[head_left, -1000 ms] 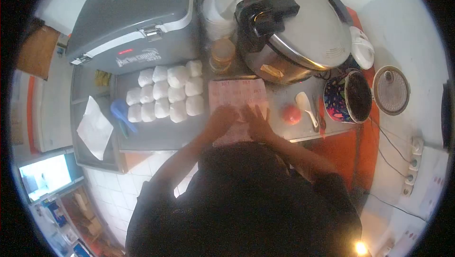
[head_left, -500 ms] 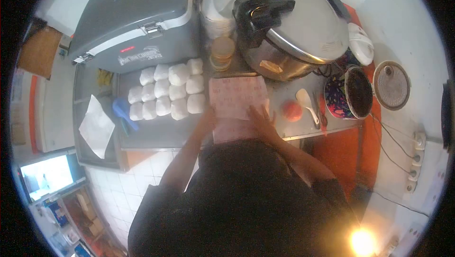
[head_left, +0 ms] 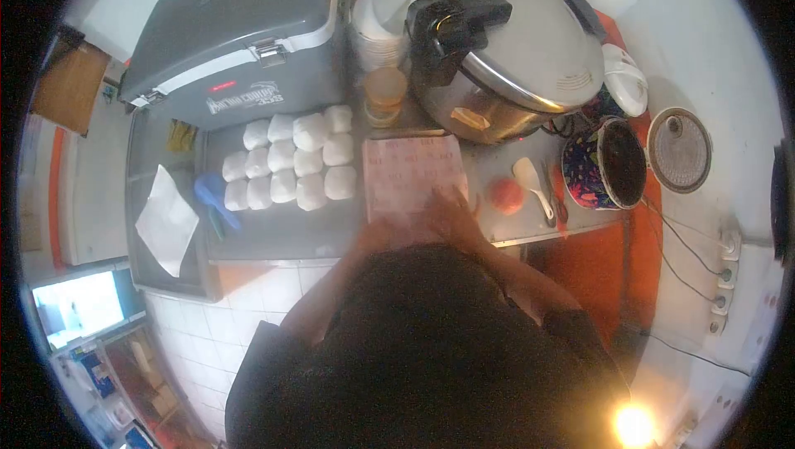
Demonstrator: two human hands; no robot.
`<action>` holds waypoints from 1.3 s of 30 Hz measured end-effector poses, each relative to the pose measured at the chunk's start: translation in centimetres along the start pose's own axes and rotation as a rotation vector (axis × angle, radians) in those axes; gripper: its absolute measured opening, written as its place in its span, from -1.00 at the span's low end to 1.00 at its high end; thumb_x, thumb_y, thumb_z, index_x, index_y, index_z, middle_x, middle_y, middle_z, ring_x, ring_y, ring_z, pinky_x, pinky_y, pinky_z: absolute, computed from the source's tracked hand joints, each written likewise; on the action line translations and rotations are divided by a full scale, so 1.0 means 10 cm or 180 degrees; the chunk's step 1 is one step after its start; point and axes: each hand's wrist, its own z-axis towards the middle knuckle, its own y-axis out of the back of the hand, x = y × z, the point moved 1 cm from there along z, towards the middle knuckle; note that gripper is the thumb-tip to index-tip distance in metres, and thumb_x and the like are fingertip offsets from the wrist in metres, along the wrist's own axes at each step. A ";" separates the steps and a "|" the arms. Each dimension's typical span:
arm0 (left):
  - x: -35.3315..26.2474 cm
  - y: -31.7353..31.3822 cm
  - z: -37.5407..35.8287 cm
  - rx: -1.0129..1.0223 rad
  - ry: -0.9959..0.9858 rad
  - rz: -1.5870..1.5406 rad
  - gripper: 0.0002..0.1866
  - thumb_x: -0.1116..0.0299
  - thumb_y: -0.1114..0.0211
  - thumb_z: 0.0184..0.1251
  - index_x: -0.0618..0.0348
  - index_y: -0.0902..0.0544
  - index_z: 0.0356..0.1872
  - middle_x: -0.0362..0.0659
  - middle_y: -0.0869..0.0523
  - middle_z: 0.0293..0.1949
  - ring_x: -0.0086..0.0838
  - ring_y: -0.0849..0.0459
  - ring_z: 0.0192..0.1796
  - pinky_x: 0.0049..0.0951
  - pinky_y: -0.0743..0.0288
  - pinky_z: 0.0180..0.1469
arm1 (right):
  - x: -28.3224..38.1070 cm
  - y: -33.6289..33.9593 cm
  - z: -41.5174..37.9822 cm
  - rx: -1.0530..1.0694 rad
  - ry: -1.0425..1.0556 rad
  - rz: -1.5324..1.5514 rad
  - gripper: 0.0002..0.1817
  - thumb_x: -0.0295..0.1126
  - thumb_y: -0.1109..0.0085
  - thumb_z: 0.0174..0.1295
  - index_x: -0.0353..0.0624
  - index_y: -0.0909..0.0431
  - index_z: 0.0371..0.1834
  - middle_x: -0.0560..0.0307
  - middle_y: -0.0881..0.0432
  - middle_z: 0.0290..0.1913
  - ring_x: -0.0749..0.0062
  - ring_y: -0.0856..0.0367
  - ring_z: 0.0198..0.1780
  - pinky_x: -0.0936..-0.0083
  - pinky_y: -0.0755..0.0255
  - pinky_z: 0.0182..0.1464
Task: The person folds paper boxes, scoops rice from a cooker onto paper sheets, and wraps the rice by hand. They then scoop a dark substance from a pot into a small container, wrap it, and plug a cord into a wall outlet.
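Note:
Sheets of pink printed wrapping paper [head_left: 414,169] lie on the counter right in front of me. My right hand [head_left: 448,216] rests on the right side of the paper, its fingers apart and nothing in them. At the near left corner of the paper is my left hand [head_left: 378,235], its fingers smeared by motion. Left of the paper, several white rounded bundles [head_left: 282,155] sit in rows. To the right are a round reddish object [head_left: 506,196], a white rice paddle [head_left: 532,183] and a scissors-like tool with red handles [head_left: 561,207].
Behind the paper stand a large steel rice cooker [head_left: 505,93], stacked white bowls [head_left: 382,39] and a lidded jar [head_left: 384,97]. A grey cool box [head_left: 240,43] fills the back left. A patterned pot [head_left: 590,172] with its lid open stands right. A blue scoop [head_left: 214,192] lies left.
My left hand has moved down toward me along the paper's left side to its near edge. My right hand stays on the paper, shifted slightly toward me.

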 end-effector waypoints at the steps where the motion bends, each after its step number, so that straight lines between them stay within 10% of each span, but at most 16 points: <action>1: -0.05 -0.05 -0.07 -0.0145 0.0006 0.0193 -0.30 -0.17 -0.39 0.05 0.34 -0.60 -0.05 0.09 -0.74 -0.19 -0.14 -0.73 -0.11 -0.18 -0.58 -0.05 | -0.01 0.00 0.01 0.0150 -0.0030 -0.0081 -0.47 0.12 0.01 0.31 0.33 -0.42 0.33 0.43 0.03 0.59 0.02 0.11 0.57 -0.64 0.41 0.28; 8: -0.03 -0.07 -0.03 -0.0190 -0.0574 0.0343 -0.58 0.09 -0.19 0.20 0.34 -0.67 -0.26 0.10 -0.73 -0.32 -0.05 -0.71 -0.18 -0.12 -0.57 -0.15 | -0.09 -0.14 -0.03 -0.0088 0.0105 -0.0307 -0.46 0.13 0.04 0.32 0.31 -0.41 0.35 0.44 0.03 0.59 0.02 0.16 0.58 -0.62 0.39 0.28; 11: 0.20 -0.07 0.16 0.0533 0.0837 -0.2267 -0.65 0.16 -0.14 0.24 0.27 -0.65 -0.24 -0.01 -0.71 -0.35 -0.23 -0.68 -0.27 -0.26 -0.55 -0.33 | -0.04 -0.01 -0.04 0.0023 0.0017 0.0111 -0.44 0.12 0.01 0.30 0.27 -0.41 0.35 0.43 0.02 0.59 0.01 0.16 0.58 -0.61 0.39 0.28; 15: 0.32 -0.25 0.27 0.0578 -0.0538 -0.2573 -0.68 0.16 -0.15 0.27 0.20 -0.61 -0.17 -0.16 -0.68 -0.30 -0.42 -0.60 -0.37 -0.41 -0.47 -0.44 | -0.03 -0.08 -0.04 -0.0142 0.0122 0.0038 -0.45 0.05 -0.01 0.29 0.26 -0.41 0.35 0.40 0.01 0.59 0.01 0.14 0.57 -0.59 0.45 0.29; 20: -0.50 0.22 -0.16 -0.0502 -0.0608 -0.2367 -0.69 0.21 -0.20 0.27 0.17 -0.59 -0.07 -0.19 -0.64 -0.28 -0.35 -0.56 -0.39 -0.32 -0.45 -0.41 | -0.18 -0.28 0.01 -0.0510 0.0230 -0.0565 -0.51 -0.06 -0.06 0.28 0.23 -0.46 0.30 0.29 -0.25 0.49 0.10 -0.12 0.50 -0.57 0.41 0.31; 23: -1.04 0.35 -0.19 -0.2148 -0.2887 0.1306 -0.76 0.24 -0.23 0.25 0.11 -0.64 -0.15 -0.14 -0.62 -0.34 -0.20 -0.57 -0.34 -0.17 -0.47 -0.27 | -0.18 -0.05 0.28 -0.0026 -0.0111 0.0060 -0.57 -0.11 -0.07 0.29 0.19 -0.52 0.22 0.27 -0.59 0.21 0.21 -0.42 0.31 -0.50 0.26 0.32; 26: -0.75 0.06 0.40 -0.1364 -0.2533 0.1878 -0.79 0.19 -0.24 0.23 0.09 -0.68 -0.29 -0.09 -0.63 -0.38 -0.07 -0.58 -0.27 -0.07 -0.45 -0.13 | -0.12 0.39 0.48 0.0706 -0.0035 0.0033 -0.70 -0.19 -0.20 0.19 0.08 -0.65 -0.02 0.31 -0.66 0.00 0.38 -0.52 0.12 -0.23 0.04 0.33; 32: -0.66 0.21 0.58 -0.0461 -0.2027 0.1035 -0.79 0.18 -0.26 0.18 0.10 -0.69 -0.42 -0.08 -0.67 -0.44 -0.11 -0.64 -0.21 -0.07 -0.47 -0.12 | -0.58 0.28 0.52 0.0072 -0.0387 0.1421 -0.71 -0.12 -0.26 0.19 -0.03 -0.70 -0.15 0.22 -0.69 -0.01 0.26 -0.53 0.12 0.22 -0.23 0.29; 39: -0.51 0.36 0.65 -0.1395 -0.2070 0.1870 -0.72 0.17 -0.22 0.26 0.20 -0.70 -0.34 0.01 -0.73 -0.31 -0.07 -0.69 -0.16 -0.08 -0.52 -0.06 | -0.53 0.00 0.61 -0.1064 0.0304 0.0287 -0.79 -0.28 -0.10 0.22 -0.11 -0.67 -0.23 0.04 -0.66 -0.01 0.11 -0.52 0.12 0.24 -0.34 0.19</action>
